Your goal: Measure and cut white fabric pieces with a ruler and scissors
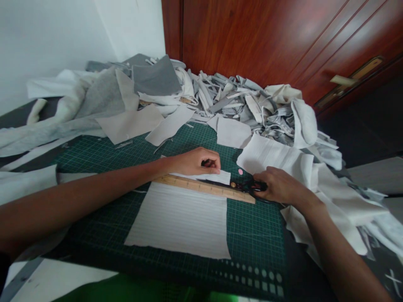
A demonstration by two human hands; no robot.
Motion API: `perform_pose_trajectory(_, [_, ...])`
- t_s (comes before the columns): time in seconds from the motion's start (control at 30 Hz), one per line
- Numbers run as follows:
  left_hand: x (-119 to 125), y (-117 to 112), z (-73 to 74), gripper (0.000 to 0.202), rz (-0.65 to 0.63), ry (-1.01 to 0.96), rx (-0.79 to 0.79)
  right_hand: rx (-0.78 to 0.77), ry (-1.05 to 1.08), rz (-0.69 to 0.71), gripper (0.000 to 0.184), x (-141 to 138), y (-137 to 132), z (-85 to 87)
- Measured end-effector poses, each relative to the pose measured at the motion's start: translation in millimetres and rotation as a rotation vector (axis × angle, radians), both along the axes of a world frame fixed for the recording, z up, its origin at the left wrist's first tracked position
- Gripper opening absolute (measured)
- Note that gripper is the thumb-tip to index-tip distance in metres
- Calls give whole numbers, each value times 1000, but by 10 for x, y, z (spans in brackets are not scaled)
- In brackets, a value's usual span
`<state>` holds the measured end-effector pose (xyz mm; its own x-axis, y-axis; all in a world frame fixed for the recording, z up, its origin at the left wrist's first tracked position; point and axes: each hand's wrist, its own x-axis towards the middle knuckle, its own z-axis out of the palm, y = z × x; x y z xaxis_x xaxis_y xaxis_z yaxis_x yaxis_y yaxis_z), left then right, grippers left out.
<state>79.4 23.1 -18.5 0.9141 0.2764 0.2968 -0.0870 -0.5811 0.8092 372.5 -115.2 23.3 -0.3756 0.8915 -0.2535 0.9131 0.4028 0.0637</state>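
Observation:
My left hand rests with curled fingers on a narrow white fabric strip, just above a wooden ruler. The ruler lies at a slant across the top of a ribbed white fabric sheet on a green cutting mat. My right hand grips black-handled scissors, whose blades point left near the ruler's right end. The blades are partly hidden. A small pink object lies on the mat between my hands.
A heap of grey and white fabric scraps rises behind the mat, against a reddish wooden door with a brass handle. Loose white fabric lies to the right. A white wall stands at left.

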Motion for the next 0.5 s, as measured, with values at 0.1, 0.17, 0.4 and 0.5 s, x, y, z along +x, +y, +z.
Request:
perform_pose_trajectory(0.1, [2,-2,-10,19,1,8,-9,0,3,8,12,0,4,9])
perform_pose_trajectory(0.17, [3,-3,-13,19,0,11,-10,14,6,17,12,10,7,6])
perform_pose_trajectory(0.4, [1,-5,2,18,2,19,-20,75,4,61,13,34,7,28])
perform_pose_trajectory(0.5, [2,-3,5,17,6,23,-26,96,-5,64,14,25,3,53])
